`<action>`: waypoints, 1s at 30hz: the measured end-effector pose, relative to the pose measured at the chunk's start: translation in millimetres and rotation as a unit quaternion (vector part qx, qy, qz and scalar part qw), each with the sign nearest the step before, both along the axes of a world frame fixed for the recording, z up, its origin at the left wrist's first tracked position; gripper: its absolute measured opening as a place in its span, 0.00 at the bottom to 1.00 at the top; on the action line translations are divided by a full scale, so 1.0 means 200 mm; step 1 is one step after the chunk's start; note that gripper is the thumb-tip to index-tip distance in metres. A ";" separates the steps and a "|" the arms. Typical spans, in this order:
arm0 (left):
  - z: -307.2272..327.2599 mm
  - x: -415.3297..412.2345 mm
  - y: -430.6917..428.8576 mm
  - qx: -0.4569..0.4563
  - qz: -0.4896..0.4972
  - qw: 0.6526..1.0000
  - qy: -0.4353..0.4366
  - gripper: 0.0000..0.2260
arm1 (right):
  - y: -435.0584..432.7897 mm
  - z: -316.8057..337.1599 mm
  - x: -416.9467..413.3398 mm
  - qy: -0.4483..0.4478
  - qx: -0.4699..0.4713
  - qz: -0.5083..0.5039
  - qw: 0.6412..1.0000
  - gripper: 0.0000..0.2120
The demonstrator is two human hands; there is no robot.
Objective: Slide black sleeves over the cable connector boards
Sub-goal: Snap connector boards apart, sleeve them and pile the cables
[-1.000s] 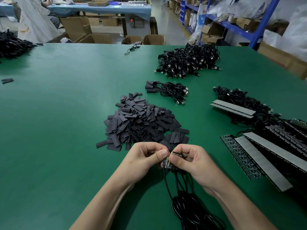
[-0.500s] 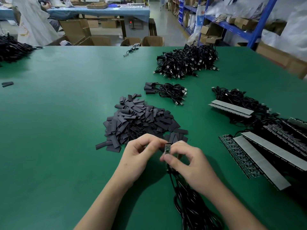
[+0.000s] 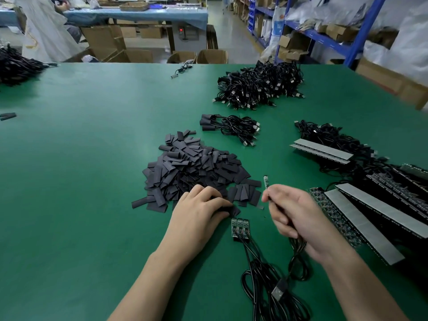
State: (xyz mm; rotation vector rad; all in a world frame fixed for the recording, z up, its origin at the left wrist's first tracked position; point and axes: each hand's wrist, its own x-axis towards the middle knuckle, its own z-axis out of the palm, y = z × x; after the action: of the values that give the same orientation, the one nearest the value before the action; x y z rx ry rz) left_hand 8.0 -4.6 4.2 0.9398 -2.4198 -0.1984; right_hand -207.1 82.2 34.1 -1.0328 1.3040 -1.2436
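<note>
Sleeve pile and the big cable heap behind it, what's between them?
In the head view, a small bundle of cables lies between sleeve pile and cable heap.

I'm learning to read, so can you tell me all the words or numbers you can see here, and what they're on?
Nothing here can actually be read.
Red lit display on the grey box under the far table: too small to read.
Print on the white and blue bag by the shelves: blurred.
Markings on the connector boards: too small to read.

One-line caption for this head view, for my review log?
Left hand picks at the black sleeve pile while right hand holds a cable with its connector board pointing up.
</note>
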 end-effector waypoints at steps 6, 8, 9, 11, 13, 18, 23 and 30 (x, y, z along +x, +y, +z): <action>0.00 0.02 0.01 0.069 -0.004 0.995 0.078 0.03 | -0.02 -0.06 0.06 0.137 0.027 0.027 0.990 0.09; 0.00 0.03 0.02 0.126 -0.001 0.981 0.144 0.04 | -0.02 -0.08 0.07 0.151 0.014 0.037 0.988 0.06; 0.00 0.03 0.02 0.156 -0.007 0.972 0.176 0.04 | -0.02 -0.09 0.08 0.158 0.006 0.040 0.987 0.05; 0.01 0.03 0.04 0.212 -0.032 0.950 0.226 0.05 | -0.02 -0.10 0.10 0.163 -0.010 0.040 0.986 0.02; 0.01 0.02 0.05 0.265 -0.052 0.929 0.252 0.06 | -0.02 -0.11 0.12 0.150 -0.019 0.038 0.988 0.02; 0.00 0.00 0.07 0.214 -0.056 0.948 0.228 0.09 | -0.03 -0.11 0.14 0.129 -0.042 0.020 0.991 0.06; 0.01 0.00 0.09 0.105 -0.022 0.977 0.184 0.10 | -0.02 -0.11 0.16 0.127 -0.034 0.012 0.991 0.07; 0.01 0.01 0.05 0.174 0.028 0.947 0.267 0.09 | -0.02 -0.08 0.13 0.077 -0.008 0.036 0.996 0.22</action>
State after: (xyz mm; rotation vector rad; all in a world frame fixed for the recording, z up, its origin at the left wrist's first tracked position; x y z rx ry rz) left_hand 10.8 6.2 6.2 0.9508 -1.8830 -0.7757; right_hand -180.6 77.4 18.3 -1.1968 1.3632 -1.1412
